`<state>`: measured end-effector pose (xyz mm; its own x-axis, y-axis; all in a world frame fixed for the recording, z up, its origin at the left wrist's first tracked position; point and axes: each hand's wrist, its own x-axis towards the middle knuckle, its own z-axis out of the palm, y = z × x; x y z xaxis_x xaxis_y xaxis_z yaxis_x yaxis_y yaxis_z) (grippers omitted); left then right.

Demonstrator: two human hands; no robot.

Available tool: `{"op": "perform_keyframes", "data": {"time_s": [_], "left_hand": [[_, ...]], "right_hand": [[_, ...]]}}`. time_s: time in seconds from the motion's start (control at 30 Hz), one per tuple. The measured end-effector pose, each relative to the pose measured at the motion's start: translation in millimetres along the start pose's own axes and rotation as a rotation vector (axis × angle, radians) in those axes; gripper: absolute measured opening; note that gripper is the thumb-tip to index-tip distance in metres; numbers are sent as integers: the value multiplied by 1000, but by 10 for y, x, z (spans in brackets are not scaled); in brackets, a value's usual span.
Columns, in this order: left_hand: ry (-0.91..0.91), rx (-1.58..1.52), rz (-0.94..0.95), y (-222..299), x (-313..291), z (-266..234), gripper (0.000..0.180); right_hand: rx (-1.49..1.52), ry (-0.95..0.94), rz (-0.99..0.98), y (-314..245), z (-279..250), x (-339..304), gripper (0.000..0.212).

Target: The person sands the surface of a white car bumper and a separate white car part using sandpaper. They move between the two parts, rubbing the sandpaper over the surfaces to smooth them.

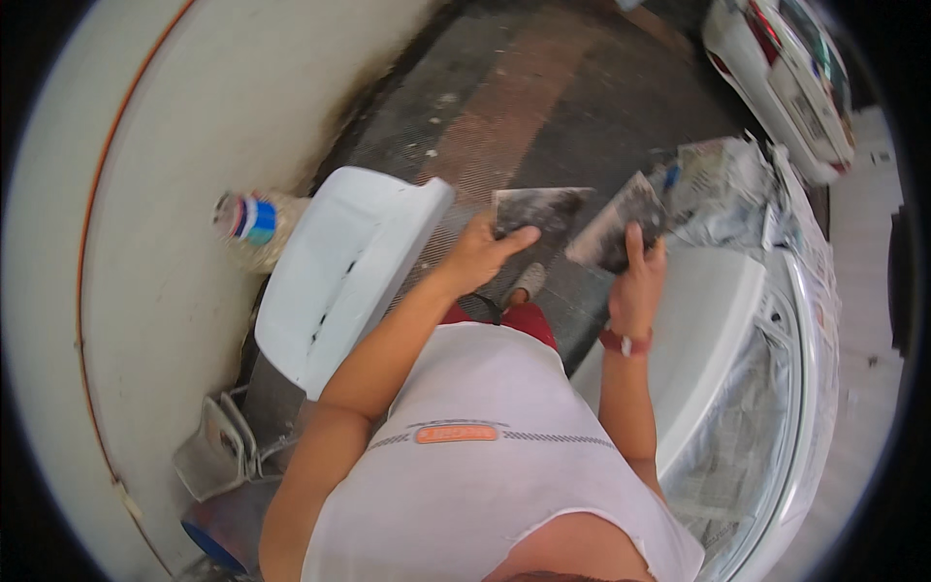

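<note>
Head view: the left hand (485,254) is closed on the near left end of a flat dark plate (543,206), thumb lying across its upper face and the other fingers mostly hidden, so how they press underneath I cannot tell. To the right of that grip, the right hand (638,281) is clamped on the lower right part of a second plate (617,225), a finger stretched along its face. Both plates are held up ahead of the body, near each other with a gap between, the second one tilted so that its far corner points away; dark grey smears cover the pair, and a paler strip runs along the second plate's left side. Just below the right grip, a red wristband (626,341) circles the wrist. Left of the left grip stands a white panel (325,233) with a row of dark slots, and beyond it, against the wall (213,97), a clear jug (262,231) with a blue label. Beneath the two grips, a shoe (527,283) shows on the dark floor (407,126). Right of the right grip come crumpled masking sheets (722,189), and nearer the body from there a smooth white car part (713,291). Well past both hands, up to the right, is a white car (790,92); far behind the left grip, grey chairs (213,451) stand by the wall
</note>
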<state>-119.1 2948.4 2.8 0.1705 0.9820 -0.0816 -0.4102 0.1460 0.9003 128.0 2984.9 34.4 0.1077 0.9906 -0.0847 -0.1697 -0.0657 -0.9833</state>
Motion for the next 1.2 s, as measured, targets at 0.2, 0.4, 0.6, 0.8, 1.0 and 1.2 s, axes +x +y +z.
{"op": "perform_keyframes", "data": {"time_s": [0.2,0.4,0.6,0.8,1.0,1.2], "left_hand": [[-26,425,-206,-108,837,520,43],[116,-86,-252,-269,1362,787,52],[411,-61,-107,-139,1822,545,70],[430,20,-41,-134,2360,62,41],[89,221,-171,80,3324,-550,37],[379,96,-192,704,3660,-1415,41]], "right_hand": [[-322,-483,-37,28,-270,834,37],[-213,-346,200,-20,-367,1727,43],[78,-834,278,-40,-95,2065,47],[7,-239,194,199,191,3019,41],[-564,-410,-70,208,662,4124,36],[-222,-295,31,-42,1668,5180,23]]}}
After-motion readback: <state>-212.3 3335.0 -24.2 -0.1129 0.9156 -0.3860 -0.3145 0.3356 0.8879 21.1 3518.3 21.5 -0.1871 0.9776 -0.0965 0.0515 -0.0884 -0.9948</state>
